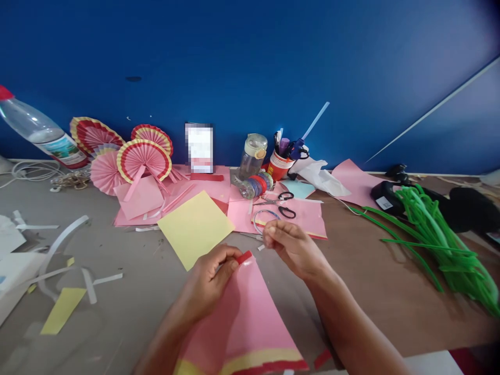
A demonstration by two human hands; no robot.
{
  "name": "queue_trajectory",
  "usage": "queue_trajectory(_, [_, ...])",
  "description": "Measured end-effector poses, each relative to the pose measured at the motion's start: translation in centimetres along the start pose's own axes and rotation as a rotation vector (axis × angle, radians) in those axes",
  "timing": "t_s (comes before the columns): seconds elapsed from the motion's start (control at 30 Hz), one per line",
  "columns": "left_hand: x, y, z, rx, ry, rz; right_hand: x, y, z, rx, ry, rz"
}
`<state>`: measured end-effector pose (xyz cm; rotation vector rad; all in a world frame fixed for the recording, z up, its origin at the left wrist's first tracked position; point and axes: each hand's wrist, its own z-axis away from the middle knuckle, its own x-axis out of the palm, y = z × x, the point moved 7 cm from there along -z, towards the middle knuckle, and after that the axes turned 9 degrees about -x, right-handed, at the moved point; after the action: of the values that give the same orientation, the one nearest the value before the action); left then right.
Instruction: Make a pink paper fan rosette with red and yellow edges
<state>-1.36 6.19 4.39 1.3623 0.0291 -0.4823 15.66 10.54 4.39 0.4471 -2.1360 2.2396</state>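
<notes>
My left hand (213, 276) is closed in a pinch on the top edge of a pink paper sheet (250, 317). A red strip (245, 257) lies along that top edge, and yellow and red bands run along the lower edge. To the right and slightly higher, my right hand (292, 247) has thumb and fingers pressed together, apart from the sheet. A thin, pale curled strip (255, 219) loops beside its fingertips; whether they grip it I cannot tell. Just beyond lie black-handled scissors (287, 204) on pink paper. A yellow paper square (196, 227) lies beyond my left hand.
Pleated paper fans (144, 161) stand at the back left, beside a tilted bottle (58, 146). A phone (200, 148), a jar (253, 156), tape rolls (255, 186) and a red cup (279, 165) line the blue wall. Green stems (449, 250) lie right; paper scraps (64, 311) left.
</notes>
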Motion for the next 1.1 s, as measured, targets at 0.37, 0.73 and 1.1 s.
queue_trajectory(0.37, [0.5,0.5,-0.1,0.07,0.046,-0.149,1.8,2.5,1.3,0.313,-0.14,0.004])
queue_trajectory(0.73, [0.7,0.1,-0.1,0.116,0.045,-0.224,1.9,2.6,1.2,0.246,-0.162,0.156])
queue_trajectory(1.1, [1.2,0.1,-0.1,0.15,0.032,-0.29,2.0,1.9,1.2,0.135,-0.18,0.62])
